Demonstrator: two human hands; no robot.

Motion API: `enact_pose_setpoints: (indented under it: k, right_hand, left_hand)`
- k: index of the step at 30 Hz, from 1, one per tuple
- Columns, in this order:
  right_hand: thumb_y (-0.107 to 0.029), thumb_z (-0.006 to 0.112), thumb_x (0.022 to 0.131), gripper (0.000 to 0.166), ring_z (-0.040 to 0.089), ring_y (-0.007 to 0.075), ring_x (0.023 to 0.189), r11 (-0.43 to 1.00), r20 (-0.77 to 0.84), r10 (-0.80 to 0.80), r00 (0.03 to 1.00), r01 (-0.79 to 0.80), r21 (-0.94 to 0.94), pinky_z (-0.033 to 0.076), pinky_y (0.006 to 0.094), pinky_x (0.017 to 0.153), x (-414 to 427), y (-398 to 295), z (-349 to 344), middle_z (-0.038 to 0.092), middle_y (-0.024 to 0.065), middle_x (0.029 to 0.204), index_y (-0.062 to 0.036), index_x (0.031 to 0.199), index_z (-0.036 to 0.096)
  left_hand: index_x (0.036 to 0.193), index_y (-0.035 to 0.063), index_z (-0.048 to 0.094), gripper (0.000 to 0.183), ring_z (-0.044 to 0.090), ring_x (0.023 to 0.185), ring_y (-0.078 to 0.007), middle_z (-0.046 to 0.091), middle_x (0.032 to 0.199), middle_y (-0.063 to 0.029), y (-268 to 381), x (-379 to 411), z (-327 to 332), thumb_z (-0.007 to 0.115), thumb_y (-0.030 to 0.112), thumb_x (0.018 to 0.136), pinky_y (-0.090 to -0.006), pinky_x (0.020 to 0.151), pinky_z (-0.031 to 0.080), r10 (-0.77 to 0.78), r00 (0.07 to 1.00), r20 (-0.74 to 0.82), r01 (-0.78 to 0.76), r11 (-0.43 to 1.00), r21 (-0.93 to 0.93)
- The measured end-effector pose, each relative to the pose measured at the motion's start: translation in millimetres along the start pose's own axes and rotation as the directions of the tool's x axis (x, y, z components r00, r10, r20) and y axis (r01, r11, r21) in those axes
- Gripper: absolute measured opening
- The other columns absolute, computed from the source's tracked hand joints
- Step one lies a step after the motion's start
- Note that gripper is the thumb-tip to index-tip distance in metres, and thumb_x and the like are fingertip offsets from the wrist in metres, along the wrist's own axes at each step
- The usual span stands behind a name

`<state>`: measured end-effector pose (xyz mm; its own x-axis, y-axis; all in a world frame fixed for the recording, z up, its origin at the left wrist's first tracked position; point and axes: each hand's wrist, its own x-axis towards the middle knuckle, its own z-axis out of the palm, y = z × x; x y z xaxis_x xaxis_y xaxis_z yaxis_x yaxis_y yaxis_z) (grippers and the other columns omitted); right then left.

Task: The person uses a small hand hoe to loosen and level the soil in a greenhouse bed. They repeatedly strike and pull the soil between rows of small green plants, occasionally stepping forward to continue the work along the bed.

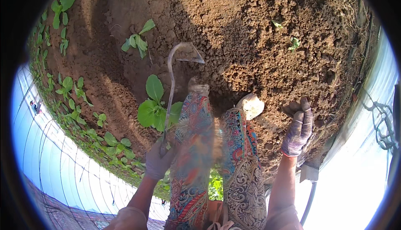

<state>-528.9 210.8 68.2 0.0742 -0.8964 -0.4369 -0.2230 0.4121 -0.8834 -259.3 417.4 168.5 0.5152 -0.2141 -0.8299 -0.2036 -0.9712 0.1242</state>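
My left hand (159, 162), in a pale work glove, grips the handle of a hand hoe (170, 82). Its gooseneck curves up to a flat, pointed metal blade (190, 53) lying over the soil. Beside the shaft grows a broad-leaved green seedling (153, 109), partly behind the hoe. On the right, my right hand (298, 128) wears a soil-stained glove. Its fingers are apart over the crumbly soil (269, 73), and I see nothing held in them. A wilted seedling (137, 41) lies on smoother ground beyond the blade.
Rows of leafy seedlings (65, 87) run along the left. My patterned trouser legs and light shoe (251, 106) are in the middle. Plastic greenhouse sheeting (354, 129) borders the right, with a chain (380, 120) near it. Two small torn leaves (294, 44) lie on the soil.
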Motion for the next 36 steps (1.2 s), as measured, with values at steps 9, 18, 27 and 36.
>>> enact_pose_setpoints:
  k: [9,18,27,36]
  right_hand:
    - [-0.015,0.043,0.090,0.036,0.054,0.0101,0.072,0.732,-0.126,0.658,0.743,-0.670,-0.126,0.048,0.0247,0.066,-220.8,56.2,-100.0,0.058,0.0046,0.091,-0.0023,0.124,0.042]
    - [-0.019,0.048,0.089,0.031,0.055,0.0155,0.093,0.333,-0.116,0.853,0.509,-0.702,-0.629,0.045,0.0273,0.080,-400.4,42.2,-129.5,0.059,0.0064,0.101,-0.0043,0.117,0.051]
    - [-0.016,0.047,0.089,0.030,0.056,0.0168,0.090,0.330,-0.078,0.875,0.478,-0.707,-0.625,0.046,0.0283,0.079,-480.3,39.3,-133.7,0.060,0.0074,0.100,-0.0032,0.116,0.051]
    - [-0.013,0.045,0.089,0.029,0.057,0.0181,0.087,0.353,-0.094,0.855,0.510,-0.705,-0.615,0.047,0.0293,0.078,-490.9,71.8,-160.0,0.060,0.0084,0.099,-0.0022,0.115,0.051]
  left_hand:
    - [0.095,0.0032,0.055,0.024,0.044,0.049,-0.0087,0.046,0.059,-0.0012,-93.3,-105.3,-17.2,0.060,0.016,0.076,-0.0267,0.046,0.039,-0.272,0.962,0.023,0.273,0.956,-0.112]
    - [0.083,0.0052,0.048,0.012,0.045,0.051,-0.0061,0.044,0.061,0.0021,-191.2,-128.3,1.8,0.058,0.008,0.078,-0.0232,0.043,0.039,-0.109,0.993,0.042,0.112,0.990,-0.083]
    - [0.100,0.0020,0.051,0.033,0.052,0.064,-0.0123,0.054,0.075,-0.0073,-250.6,-173.0,24.4,0.059,0.027,0.080,-0.0296,0.056,0.043,-0.274,0.953,0.128,0.288,0.951,-0.115]
    - [0.134,0.0088,0.031,0.061,0.056,0.060,-0.0164,0.054,0.070,-0.0071,-150.9,-31.4,114.5,0.059,0.012,0.080,-0.0309,0.057,0.047,0.644,0.760,-0.089,-0.649,0.758,-0.057]
